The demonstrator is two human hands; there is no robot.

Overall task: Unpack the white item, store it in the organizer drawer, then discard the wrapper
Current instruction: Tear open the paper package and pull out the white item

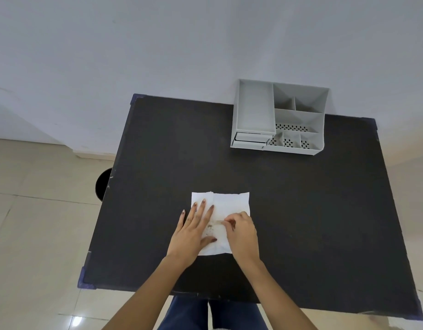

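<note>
Left hand (193,231) is pressing flat on the white packet (221,210); right hand (240,231) is pinching its tape, likely light, soft, crinkly.

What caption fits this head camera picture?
Left hand flattens a white packet while right hand picks at it; grey organizer waits.

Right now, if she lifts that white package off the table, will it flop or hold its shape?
Probably floppy: the white package lies flat and creased. Likely light, since the left hand pins it while the right hand picks at it.
</note>
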